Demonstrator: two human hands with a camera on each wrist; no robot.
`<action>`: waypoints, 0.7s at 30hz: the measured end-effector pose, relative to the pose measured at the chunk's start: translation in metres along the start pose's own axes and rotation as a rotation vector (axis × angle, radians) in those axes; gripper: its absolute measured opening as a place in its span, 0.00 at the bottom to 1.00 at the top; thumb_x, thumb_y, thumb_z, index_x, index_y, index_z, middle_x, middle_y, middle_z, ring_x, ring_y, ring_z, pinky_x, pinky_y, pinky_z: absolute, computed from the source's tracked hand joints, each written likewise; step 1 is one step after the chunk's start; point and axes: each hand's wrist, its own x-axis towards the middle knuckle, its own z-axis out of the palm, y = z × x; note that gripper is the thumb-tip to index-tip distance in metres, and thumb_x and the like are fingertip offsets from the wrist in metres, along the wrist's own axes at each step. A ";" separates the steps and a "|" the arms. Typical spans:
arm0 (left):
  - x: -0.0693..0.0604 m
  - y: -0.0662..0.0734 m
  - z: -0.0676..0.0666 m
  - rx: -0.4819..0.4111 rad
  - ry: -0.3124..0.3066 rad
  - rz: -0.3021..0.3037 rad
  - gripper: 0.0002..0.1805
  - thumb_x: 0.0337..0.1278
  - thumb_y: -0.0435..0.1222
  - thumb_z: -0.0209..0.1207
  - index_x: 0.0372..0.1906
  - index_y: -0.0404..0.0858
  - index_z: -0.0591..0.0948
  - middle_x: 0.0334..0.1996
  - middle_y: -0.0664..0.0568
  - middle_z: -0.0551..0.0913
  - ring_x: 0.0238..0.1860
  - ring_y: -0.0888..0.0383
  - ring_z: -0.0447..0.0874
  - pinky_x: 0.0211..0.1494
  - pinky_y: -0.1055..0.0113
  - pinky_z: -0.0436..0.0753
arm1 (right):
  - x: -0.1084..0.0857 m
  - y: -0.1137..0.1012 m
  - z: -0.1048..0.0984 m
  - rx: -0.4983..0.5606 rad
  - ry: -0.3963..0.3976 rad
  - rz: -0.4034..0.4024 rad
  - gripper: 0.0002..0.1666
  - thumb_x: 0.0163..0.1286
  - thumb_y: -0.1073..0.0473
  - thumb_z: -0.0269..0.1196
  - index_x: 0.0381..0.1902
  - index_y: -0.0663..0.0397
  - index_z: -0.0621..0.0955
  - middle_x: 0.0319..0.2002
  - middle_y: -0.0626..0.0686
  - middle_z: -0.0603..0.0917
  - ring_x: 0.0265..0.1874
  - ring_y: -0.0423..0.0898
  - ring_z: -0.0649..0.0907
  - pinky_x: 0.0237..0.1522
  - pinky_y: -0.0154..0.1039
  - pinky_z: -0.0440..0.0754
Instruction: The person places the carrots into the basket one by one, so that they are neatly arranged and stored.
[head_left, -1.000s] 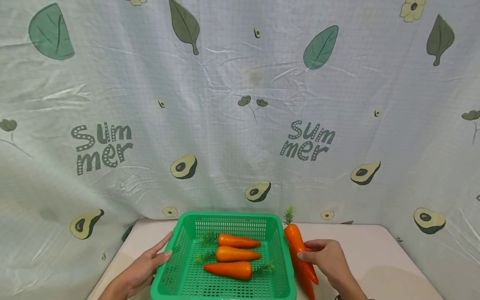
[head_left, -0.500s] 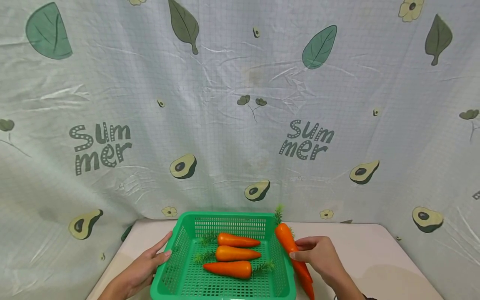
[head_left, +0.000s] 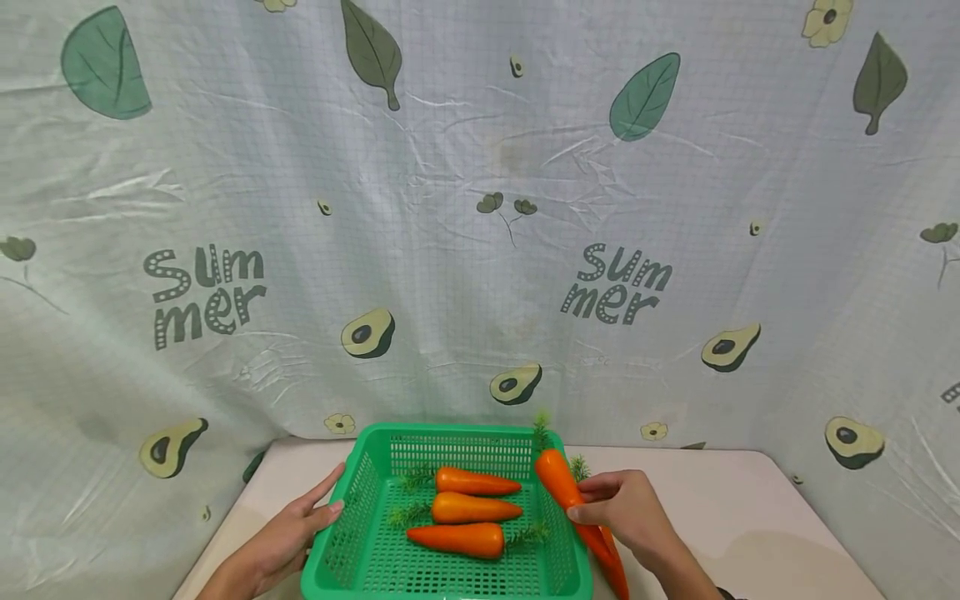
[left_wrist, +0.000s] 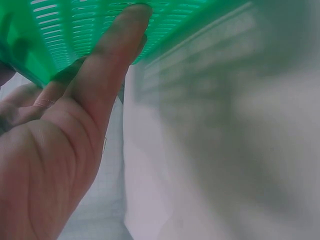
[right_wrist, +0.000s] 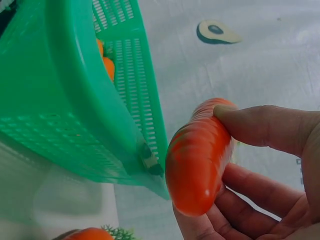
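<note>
My right hand (head_left: 633, 517) pinches an orange carrot (head_left: 557, 477) between thumb and fingers, over the right rim of a green basket (head_left: 461, 428). Its leafy top points toward the back wall. In the right wrist view the carrot (right_wrist: 197, 162) hangs beside the basket's outer wall. A second carrot (right_wrist: 90, 234) lies outside the basket, partly under the held one in the head view. My left hand (head_left: 277, 546) rests at the basket's left rim, one straight finger touching the mesh side (left_wrist: 75, 30) in the left wrist view. Three carrots (head_left: 468, 507) lie crosswise in the basket.
The basket stands on a pale table (head_left: 705, 483) that extends to the right and left of it. A light curtain (head_left: 450, 275) printed with leaves, avocados and lettering hangs behind and along both sides.
My right hand has moved left with the carrot, bringing its leafy end over the basket's right rim. More of the second carrot's greens now shows. My left hand has stayed in place.
</note>
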 end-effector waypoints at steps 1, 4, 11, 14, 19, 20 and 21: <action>0.000 0.000 0.000 0.001 0.005 -0.001 0.46 0.84 0.45 0.48 0.84 0.47 0.27 0.68 0.42 0.78 0.56 0.51 0.88 0.56 0.50 0.88 | 0.000 -0.001 0.000 0.001 -0.012 -0.003 0.24 0.52 0.68 0.80 0.48 0.69 0.88 0.41 0.57 0.92 0.39 0.48 0.89 0.44 0.47 0.90; -0.001 0.000 0.001 0.006 0.008 -0.006 0.46 0.85 0.46 0.47 0.84 0.47 0.27 0.69 0.40 0.77 0.56 0.51 0.88 0.57 0.50 0.88 | 0.001 -0.002 0.002 0.002 -0.035 -0.011 0.25 0.52 0.68 0.80 0.49 0.69 0.88 0.41 0.56 0.92 0.39 0.47 0.88 0.43 0.46 0.90; 0.000 0.000 0.001 0.008 0.007 -0.013 0.47 0.84 0.47 0.48 0.84 0.47 0.27 0.73 0.34 0.72 0.59 0.49 0.87 0.58 0.49 0.87 | -0.001 -0.007 0.005 0.015 -0.106 -0.054 0.25 0.53 0.68 0.80 0.50 0.72 0.87 0.42 0.57 0.92 0.39 0.47 0.88 0.43 0.45 0.90; 0.000 0.000 0.000 0.012 0.007 -0.013 0.46 0.84 0.47 0.47 0.84 0.47 0.27 0.74 0.32 0.70 0.59 0.49 0.86 0.58 0.49 0.87 | -0.001 -0.008 0.006 0.010 -0.142 -0.073 0.26 0.53 0.67 0.79 0.50 0.72 0.87 0.42 0.57 0.92 0.40 0.48 0.88 0.44 0.46 0.90; 0.001 -0.002 0.000 0.021 0.012 -0.008 0.46 0.85 0.47 0.46 0.84 0.48 0.27 0.75 0.29 0.67 0.59 0.48 0.86 0.58 0.48 0.87 | 0.000 -0.009 0.009 0.014 -0.203 -0.111 0.26 0.54 0.67 0.79 0.51 0.74 0.86 0.41 0.58 0.92 0.39 0.49 0.90 0.44 0.46 0.90; 0.001 -0.002 0.000 0.022 0.018 -0.012 0.46 0.85 0.48 0.46 0.84 0.48 0.27 0.75 0.29 0.67 0.59 0.48 0.86 0.58 0.48 0.87 | 0.000 -0.009 0.009 0.017 -0.214 -0.117 0.26 0.54 0.67 0.79 0.51 0.75 0.86 0.40 0.58 0.92 0.39 0.49 0.90 0.43 0.46 0.90; 0.001 -0.002 0.000 0.023 0.020 -0.012 0.46 0.85 0.48 0.46 0.84 0.48 0.27 0.75 0.28 0.66 0.59 0.48 0.86 0.58 0.48 0.87 | 0.000 -0.009 0.010 0.021 -0.223 -0.120 0.26 0.54 0.68 0.78 0.51 0.75 0.85 0.40 0.58 0.92 0.38 0.50 0.90 0.43 0.47 0.90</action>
